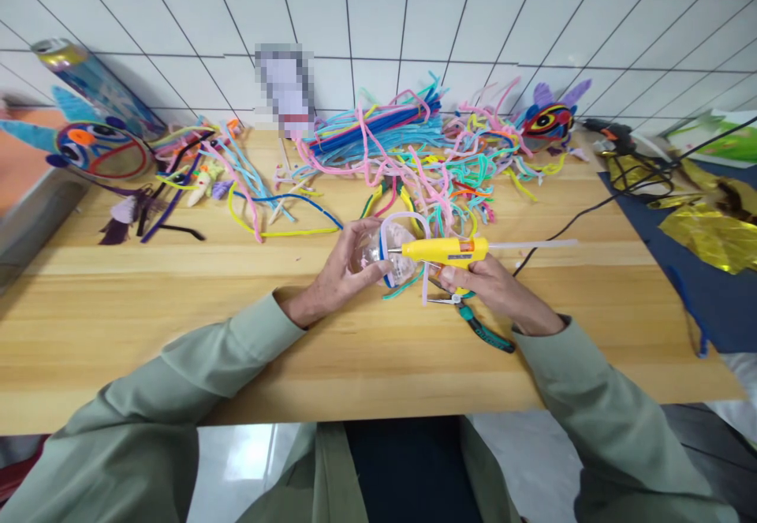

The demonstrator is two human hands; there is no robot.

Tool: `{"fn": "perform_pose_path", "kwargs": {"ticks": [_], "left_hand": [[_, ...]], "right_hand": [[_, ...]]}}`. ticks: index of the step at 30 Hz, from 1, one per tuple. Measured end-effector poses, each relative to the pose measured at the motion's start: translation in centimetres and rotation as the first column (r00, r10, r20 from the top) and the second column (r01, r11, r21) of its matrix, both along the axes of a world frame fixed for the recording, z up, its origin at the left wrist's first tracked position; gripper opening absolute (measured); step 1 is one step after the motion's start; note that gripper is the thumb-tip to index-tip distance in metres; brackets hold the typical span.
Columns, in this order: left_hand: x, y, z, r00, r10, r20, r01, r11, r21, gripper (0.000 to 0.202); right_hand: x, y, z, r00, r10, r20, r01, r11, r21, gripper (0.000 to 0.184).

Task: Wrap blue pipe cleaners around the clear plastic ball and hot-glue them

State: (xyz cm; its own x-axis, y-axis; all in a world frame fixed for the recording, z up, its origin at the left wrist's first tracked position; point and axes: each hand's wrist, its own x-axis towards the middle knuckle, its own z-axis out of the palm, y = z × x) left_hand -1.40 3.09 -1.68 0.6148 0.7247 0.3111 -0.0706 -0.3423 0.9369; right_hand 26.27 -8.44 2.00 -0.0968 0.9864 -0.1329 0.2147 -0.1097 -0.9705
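Note:
My left hand [348, 265] is wrapped round a clear plastic piece [404, 272], perhaps a bottle bottom, near the middle of the table. A blue strip and a pale lilac pipe cleaner [408, 217] run across and around it. In my right hand [482, 278] is a yellow hot glue gun [445, 250], its metal nozzle touching or very near the blue strip. A translucent glue stick [535, 244] sticks out of the gun's back. Beneath the right hand lie pliers with teal and black handles [483, 331]. The fingertips behind the plastic piece are hidden.
A heap of colourful pipe cleaners [378, 140] lies along the tiled wall, with yellow-handled pliers [387, 192] before it. Decorated fish-like faces stand left [100, 148] and right [547, 122]. A black cable [583, 211] crosses the right side near gold foil [718, 227]. A tall can [98, 85] leans at left.

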Motion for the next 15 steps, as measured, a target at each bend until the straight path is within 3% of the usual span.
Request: {"fn": "perform_pose_path", "kwargs": {"ticks": [5, 7, 9, 11, 12, 15], "left_hand": [[0.0, 0.1, -0.1, 1.000, -0.012, 0.020, 0.012, 1.000, -0.022, 0.062], [0.1, 0.1, -0.2, 1.000, 0.001, 0.029, -0.001, 1.000, -0.017, 0.062], [0.2, 0.2, -0.3, 0.999, 0.011, 0.046, -0.010, 1.000, -0.014, 0.063], [0.4, 0.3, -0.3, 0.998, 0.016, 0.067, -0.016, 1.000, 0.001, 0.063], [0.4, 0.3, -0.3, 0.997, 0.017, 0.073, -0.018, 1.000, 0.015, 0.063], [0.7, 0.4, -0.4, 0.997, 0.016, 0.074, -0.019, 0.999, 0.047, 0.062]], "right_hand": [[0.2, -0.6, 2.3, 0.998, -0.061, -0.013, 0.061, 0.998, 0.008, 0.044], [1.7, -1.4, 3.4, 0.982, -0.185, 0.026, 0.183, 0.980, 0.072, 0.045], [4.4, -2.3, 4.0, 0.928, -0.348, 0.131, 0.322, 0.928, 0.185, 0.042], [7.9, -3.1, 4.1, 0.829, -0.458, 0.321, 0.369, 0.879, 0.301, 0.036], [9.7, -3.3, 3.9, 0.762, -0.467, 0.448, 0.333, 0.876, 0.347, 0.034], [14.4, -3.2, 2.5, 0.442, -0.443, 0.780, 0.204, 0.896, 0.394, 0.034]]}}
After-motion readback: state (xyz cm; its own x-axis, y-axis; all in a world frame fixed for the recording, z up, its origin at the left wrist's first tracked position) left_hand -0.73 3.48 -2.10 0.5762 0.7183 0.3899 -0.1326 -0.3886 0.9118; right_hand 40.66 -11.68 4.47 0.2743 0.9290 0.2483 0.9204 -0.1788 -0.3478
